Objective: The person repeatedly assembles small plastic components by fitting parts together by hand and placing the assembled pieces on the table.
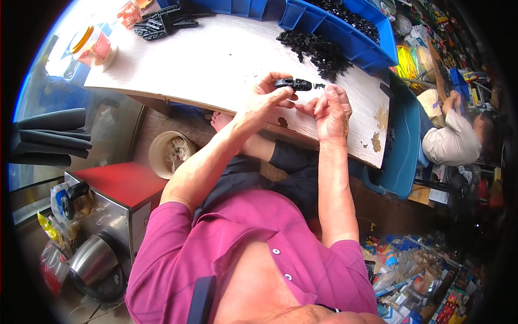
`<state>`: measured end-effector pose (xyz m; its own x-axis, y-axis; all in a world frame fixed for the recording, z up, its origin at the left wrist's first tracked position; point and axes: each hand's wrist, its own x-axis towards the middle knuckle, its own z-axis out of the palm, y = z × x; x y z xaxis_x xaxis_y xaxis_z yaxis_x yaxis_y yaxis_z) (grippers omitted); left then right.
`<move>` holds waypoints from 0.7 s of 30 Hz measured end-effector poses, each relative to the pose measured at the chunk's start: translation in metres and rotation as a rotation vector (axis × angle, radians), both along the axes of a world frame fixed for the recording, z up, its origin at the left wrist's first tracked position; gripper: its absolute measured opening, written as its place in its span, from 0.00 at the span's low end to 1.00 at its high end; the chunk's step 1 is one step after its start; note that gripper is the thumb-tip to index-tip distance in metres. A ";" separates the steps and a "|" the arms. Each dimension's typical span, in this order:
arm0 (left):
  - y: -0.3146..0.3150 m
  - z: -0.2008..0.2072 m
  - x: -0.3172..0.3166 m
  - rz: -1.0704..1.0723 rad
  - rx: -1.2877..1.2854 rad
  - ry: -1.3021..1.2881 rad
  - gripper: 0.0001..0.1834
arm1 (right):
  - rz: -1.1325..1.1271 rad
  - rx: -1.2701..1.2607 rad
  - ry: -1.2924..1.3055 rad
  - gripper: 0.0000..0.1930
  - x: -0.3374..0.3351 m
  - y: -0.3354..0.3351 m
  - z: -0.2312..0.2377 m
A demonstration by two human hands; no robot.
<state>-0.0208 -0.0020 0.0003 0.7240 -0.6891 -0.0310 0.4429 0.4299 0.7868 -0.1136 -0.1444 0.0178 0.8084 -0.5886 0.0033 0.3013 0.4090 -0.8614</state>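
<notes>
Over the near part of the pale tabletop (210, 62), my left hand (265, 97) grips a black plastic part (293, 84) between thumb and fingers. The part is elongated and points to the right. My right hand (332, 116) is close beside it, thumb and index finger pinched on a small black piece (319, 86). That piece sits at the right end of the larger part; whether the two touch, I cannot tell. Behind my hands a loose heap of small black pieces (318, 51) lies on the table.
A blue bin (345, 40) of small black pieces stands behind the heap. Long black plastic parts (162, 24) and an orange-lidded jar (93, 47) are at the far left. A teal tub (399, 162) adjoins the table's right edge. Another person (452, 139) works farther right.
</notes>
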 end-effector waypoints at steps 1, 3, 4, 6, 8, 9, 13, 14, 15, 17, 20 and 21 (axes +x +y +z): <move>-0.001 -0.001 0.000 -0.001 0.001 0.000 0.15 | 0.008 0.004 -0.003 0.06 -0.001 -0.001 -0.001; -0.001 -0.004 0.005 -0.004 0.001 0.000 0.14 | 0.000 0.006 -0.010 0.06 -0.003 -0.002 -0.003; -0.002 -0.008 0.010 0.103 0.205 -0.337 0.14 | -0.006 0.012 -0.007 0.06 -0.003 -0.002 -0.005; 0.002 0.004 0.013 0.311 0.603 -0.855 0.11 | -0.016 0.020 -0.004 0.06 -0.004 -0.003 -0.005; 0.002 0.002 0.026 0.392 0.708 -1.177 0.10 | -0.018 0.029 0.013 0.06 -0.005 -0.004 -0.006; 0.002 0.001 0.034 0.480 0.804 -1.501 0.09 | -0.021 0.027 0.011 0.06 -0.005 -0.004 -0.006; -0.004 -0.004 0.046 0.386 0.871 -1.506 0.07 | -0.022 0.035 0.018 0.06 -0.004 -0.003 -0.007; -0.005 -0.004 0.046 0.386 0.872 -1.508 0.07 | -0.021 0.033 0.022 0.07 -0.003 -0.003 -0.007; -0.007 -0.003 0.047 0.412 0.850 -1.486 0.05 | -0.023 0.032 0.020 0.07 -0.003 -0.003 -0.008; -0.010 -0.003 0.049 0.437 0.826 -1.465 0.04 | -0.023 0.015 0.014 0.07 -0.003 -0.004 -0.010; -0.012 -0.004 0.061 0.463 0.812 -1.513 0.04 | -0.016 0.004 0.015 0.08 -0.003 -0.004 -0.010; -0.014 0.001 0.064 0.400 0.925 -1.552 0.06 | -0.017 0.004 0.014 0.08 -0.003 -0.004 -0.010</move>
<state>0.0436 -0.0159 0.0009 0.5638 -0.6429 0.5186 -0.8259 -0.4381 0.3548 -0.1167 -0.1481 0.0075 0.7981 -0.6025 -0.0101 0.2965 0.4071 -0.8639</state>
